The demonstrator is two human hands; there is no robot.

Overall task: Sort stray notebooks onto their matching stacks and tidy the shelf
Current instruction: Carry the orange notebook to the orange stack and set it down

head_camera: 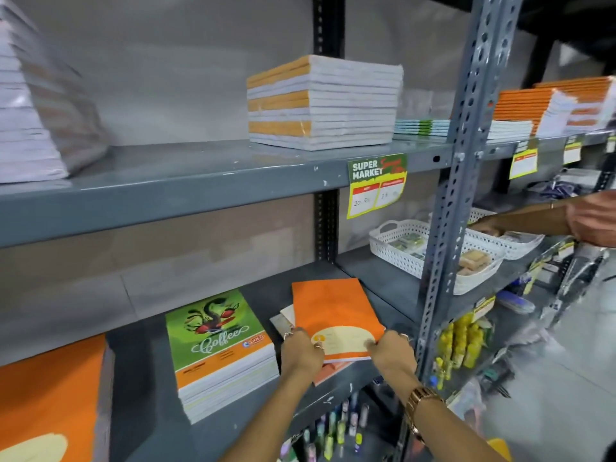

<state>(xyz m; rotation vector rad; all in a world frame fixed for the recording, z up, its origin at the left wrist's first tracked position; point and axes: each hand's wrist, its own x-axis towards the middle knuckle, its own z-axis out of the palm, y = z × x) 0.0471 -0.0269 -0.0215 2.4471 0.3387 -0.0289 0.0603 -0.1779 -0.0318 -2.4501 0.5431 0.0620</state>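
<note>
The orange notebook (335,315) is gripped at its near edge by both hands, on the lower shelf (233,425) just right of the green coffee-cover stack (220,348). The left hand (301,353) is closed on the near left corner, fingers curled over the cover; the right hand (393,355) is pinched shut on the near right corner. The two-handed hold is probably chosen so the notebook can be squared or lifted without slewing. Beneath it, a few loose notebooks (283,320) are seen poking out at odd angles, so this pile is judged unsorted. A matching orange cover (50,395) is seen at the far left of the same shelf, a likely destination. On the shelf above, a tall orange-and-white stack (323,101) is set back from the price tag (376,185). To the right, white baskets (400,251) are reached into by another person's arm (533,218).
</note>
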